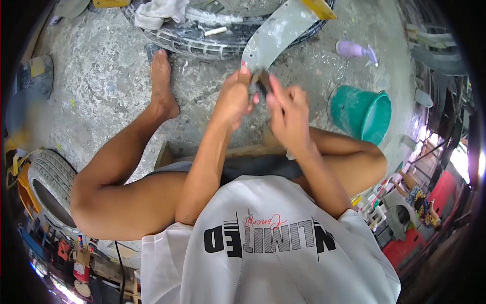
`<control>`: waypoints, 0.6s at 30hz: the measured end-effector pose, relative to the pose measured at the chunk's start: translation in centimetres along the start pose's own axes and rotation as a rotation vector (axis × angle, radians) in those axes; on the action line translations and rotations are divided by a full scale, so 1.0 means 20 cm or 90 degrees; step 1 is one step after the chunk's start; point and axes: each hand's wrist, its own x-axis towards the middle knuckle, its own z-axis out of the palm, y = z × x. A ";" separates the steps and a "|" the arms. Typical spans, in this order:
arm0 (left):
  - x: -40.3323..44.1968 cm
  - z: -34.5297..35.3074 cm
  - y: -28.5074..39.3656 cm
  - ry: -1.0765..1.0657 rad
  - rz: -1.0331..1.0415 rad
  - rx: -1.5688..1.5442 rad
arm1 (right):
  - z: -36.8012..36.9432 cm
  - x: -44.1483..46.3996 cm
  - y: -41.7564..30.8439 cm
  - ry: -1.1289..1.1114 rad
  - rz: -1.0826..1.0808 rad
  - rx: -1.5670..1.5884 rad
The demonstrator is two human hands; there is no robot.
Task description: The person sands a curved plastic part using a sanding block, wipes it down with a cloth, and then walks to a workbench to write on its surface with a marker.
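Observation:
A long, curved grey panel (pixel 276 33) reaches from the top right down toward me, its upper part lying over a tire (pixel 190 43). My left hand (pixel 234 99) is closed around the panel's near end, thumb on top. Close beside it, my right hand (pixel 291 114) pinches a small dark brown piece (pixel 264 82) against that same end. Motion blurs this piece, so I cannot make out its kind. Whitish residue and wet-looking spots mark the panel's face.
A white cloth (pixel 154 12) and a white stick (pixel 215 31) lie on the tire. To the right are a purple spray bottle (pixel 354 49) on its side and a green bucket (pixel 362 114). Another tire (pixel 50 182) is at my left knee. The concrete floor (pixel 109 66) is stained.

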 end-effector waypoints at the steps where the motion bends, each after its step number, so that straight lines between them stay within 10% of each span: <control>1: -0.02 0.01 -0.06 0.007 -0.012 0.009 | 0.02 0.00 0.02 0.004 0.040 -0.021; 5: 0.01 -0.06 -0.06 -0.048 -0.013 -0.019 | -0.01 0.21 0.08 -0.025 0.103 0.096; 6: -0.01 -0.07 -0.01 -0.067 -0.022 -0.039 | -0.09 0.21 0.06 -0.140 0.334 0.437; 10: 0.02 -0.14 0.07 -0.075 0.001 0.029 | -0.29 0.12 0.17 -0.167 0.482 0.970; 18: -0.09 -0.12 0.16 0.030 0.126 0.032 | -0.34 0.10 0.18 -0.168 0.480 1.052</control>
